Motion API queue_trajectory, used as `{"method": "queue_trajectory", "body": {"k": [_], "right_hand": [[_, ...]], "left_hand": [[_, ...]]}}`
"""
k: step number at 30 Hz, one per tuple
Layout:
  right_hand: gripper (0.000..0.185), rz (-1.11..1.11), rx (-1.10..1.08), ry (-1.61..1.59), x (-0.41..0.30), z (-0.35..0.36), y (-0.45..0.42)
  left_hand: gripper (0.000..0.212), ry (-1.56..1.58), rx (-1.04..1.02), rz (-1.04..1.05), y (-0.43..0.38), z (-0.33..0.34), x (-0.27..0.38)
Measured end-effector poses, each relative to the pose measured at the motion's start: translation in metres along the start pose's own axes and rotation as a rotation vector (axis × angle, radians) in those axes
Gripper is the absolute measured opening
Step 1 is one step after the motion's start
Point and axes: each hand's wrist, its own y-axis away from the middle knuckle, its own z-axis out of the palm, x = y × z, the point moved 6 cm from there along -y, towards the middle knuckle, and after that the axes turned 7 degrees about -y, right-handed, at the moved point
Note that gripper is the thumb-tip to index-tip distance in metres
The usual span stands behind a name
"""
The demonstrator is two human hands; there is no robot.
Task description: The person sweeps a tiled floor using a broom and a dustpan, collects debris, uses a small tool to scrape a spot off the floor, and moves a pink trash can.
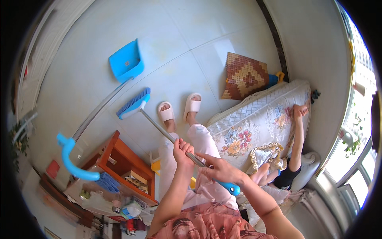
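My left hand (pixel 182 152) is closed around the metal handle of a blue broom (pixel 158 125). Nearer to me, my right hand (pixel 220 168) lies over the same handle just above its blue end grip, thumb below and forefinger stretched along it; how firmly it holds is unclear. The broom's head, with blue bristles (pixel 132 103), is down by the tiled floor, left of my slippers (pixel 167 112). Farther out, a blue long-handled dustpan (pixel 126 62) has its open pan facing up; its metal pole runs to a curved blue handle (pixel 70 158) at the left.
A sofa with a floral cover (pixel 238 137) stands at the right, where another person's arm (pixel 297 134) and dark top show. A brown patterned mat (pixel 247 77) leans at its end. An orange-brown wooden cabinet (pixel 131 161) with cluttered top is at lower left. A wall (pixel 313 50) rises right.
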Motion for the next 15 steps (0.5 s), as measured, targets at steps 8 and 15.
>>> {"method": "queue_trajectory", "body": {"k": [8, 15], "right_hand": [[0.036, -0.198, 0.502, 0.194, 0.043, -0.176, -0.058], [0.027, -0.066, 0.718, 0.617, 0.097, -0.326, -0.179]], "left_hand": [[0.018, -0.116, -0.039, 0.017, -0.046, 0.072, -0.069], [0.018, -0.107, -0.070, 0.089, -0.097, 0.106, -0.106]]}}
